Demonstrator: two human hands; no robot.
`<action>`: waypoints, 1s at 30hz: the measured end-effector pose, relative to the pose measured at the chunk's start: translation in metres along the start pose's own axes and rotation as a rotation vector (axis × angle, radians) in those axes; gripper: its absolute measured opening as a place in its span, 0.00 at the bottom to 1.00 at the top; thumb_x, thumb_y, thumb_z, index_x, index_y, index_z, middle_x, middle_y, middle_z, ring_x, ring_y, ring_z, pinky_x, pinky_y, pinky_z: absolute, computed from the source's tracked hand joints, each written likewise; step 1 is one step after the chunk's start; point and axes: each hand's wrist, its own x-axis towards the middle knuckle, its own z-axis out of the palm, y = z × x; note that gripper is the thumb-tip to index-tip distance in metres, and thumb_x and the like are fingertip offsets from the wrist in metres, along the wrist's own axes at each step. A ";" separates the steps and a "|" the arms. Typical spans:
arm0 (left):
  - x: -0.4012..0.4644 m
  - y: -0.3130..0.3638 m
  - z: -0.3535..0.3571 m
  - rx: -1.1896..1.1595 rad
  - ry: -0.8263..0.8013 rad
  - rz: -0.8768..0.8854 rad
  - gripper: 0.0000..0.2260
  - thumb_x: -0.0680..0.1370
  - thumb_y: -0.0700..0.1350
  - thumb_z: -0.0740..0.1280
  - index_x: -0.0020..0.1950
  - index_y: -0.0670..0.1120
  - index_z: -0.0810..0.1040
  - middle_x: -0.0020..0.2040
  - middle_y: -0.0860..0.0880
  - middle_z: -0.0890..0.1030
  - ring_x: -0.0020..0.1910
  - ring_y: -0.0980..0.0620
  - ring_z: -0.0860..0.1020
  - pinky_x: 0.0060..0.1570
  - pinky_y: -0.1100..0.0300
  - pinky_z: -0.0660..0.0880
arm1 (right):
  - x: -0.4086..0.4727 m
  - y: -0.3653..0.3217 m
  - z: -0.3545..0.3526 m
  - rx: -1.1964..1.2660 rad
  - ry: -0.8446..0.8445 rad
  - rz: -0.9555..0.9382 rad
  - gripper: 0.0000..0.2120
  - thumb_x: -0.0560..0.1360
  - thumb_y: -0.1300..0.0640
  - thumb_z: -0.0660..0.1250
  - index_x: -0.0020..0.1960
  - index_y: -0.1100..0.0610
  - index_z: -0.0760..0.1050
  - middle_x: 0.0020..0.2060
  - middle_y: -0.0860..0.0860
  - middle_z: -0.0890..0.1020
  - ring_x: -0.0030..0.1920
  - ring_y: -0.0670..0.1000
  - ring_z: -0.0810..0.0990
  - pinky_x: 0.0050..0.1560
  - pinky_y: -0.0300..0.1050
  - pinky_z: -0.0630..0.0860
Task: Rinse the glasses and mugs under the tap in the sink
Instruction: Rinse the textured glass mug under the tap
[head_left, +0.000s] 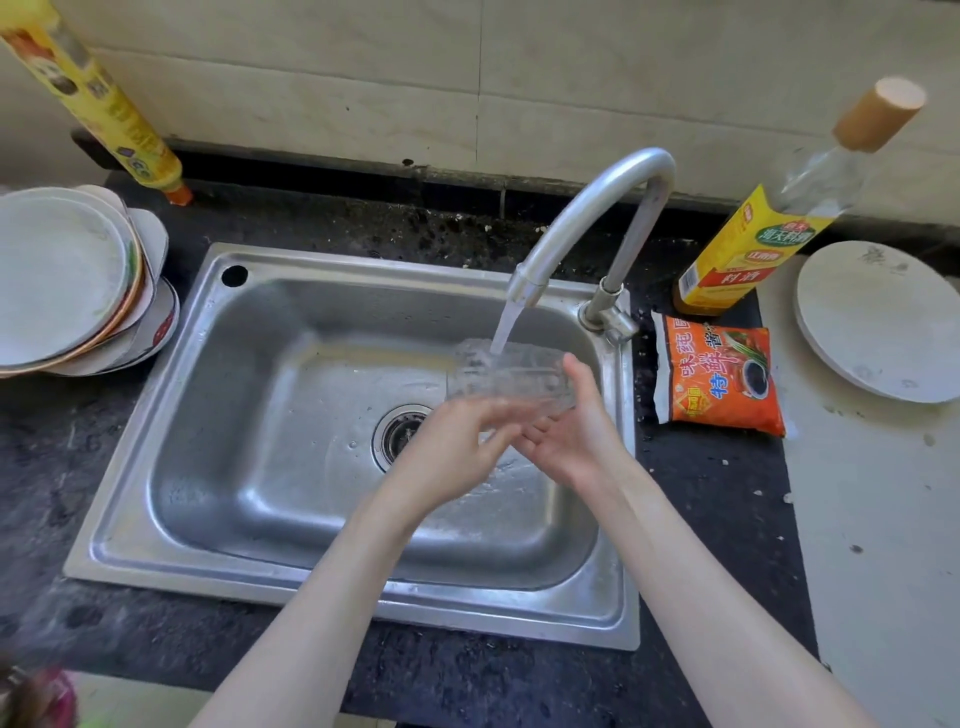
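A clear glass (506, 375) lies tilted on its side under the running tap (597, 218), above the steel sink (171, 467). Water streams from the spout onto the glass. My right hand (576, 431) cradles the glass from below and the right, thumb up along its side. My left hand (457, 452) holds it from the near left, fingers blurred under the glass. Both hands are over the sink's right half, near the drain (397, 436).
A stack of plates (67, 280) sits left of the sink. A yellow tube (104, 104) leans at back left. On the right stand a bottle with a yellow label (748, 249), an orange packet (722, 379) and a white plate (883, 322).
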 end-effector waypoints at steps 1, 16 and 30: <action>-0.001 -0.001 0.001 0.231 0.032 0.087 0.12 0.77 0.43 0.59 0.56 0.50 0.80 0.53 0.55 0.82 0.55 0.59 0.76 0.60 0.71 0.62 | 0.000 0.001 -0.001 0.058 0.010 0.056 0.26 0.72 0.41 0.64 0.56 0.64 0.74 0.47 0.62 0.82 0.47 0.56 0.83 0.45 0.48 0.81; 0.004 0.007 -0.003 0.594 -0.299 -0.054 0.29 0.76 0.45 0.58 0.74 0.61 0.52 0.75 0.57 0.58 0.74 0.58 0.52 0.65 0.42 0.27 | 0.006 -0.001 0.003 -0.265 0.015 0.101 0.26 0.72 0.39 0.63 0.54 0.61 0.76 0.43 0.58 0.82 0.42 0.53 0.82 0.41 0.44 0.81; -0.007 -0.004 -0.004 -1.235 0.097 -0.603 0.10 0.78 0.49 0.60 0.46 0.50 0.81 0.43 0.56 0.85 0.43 0.60 0.81 0.41 0.64 0.72 | 0.000 0.026 -0.005 -0.361 -0.133 -0.251 0.16 0.77 0.51 0.61 0.54 0.63 0.77 0.48 0.59 0.83 0.51 0.55 0.81 0.56 0.46 0.76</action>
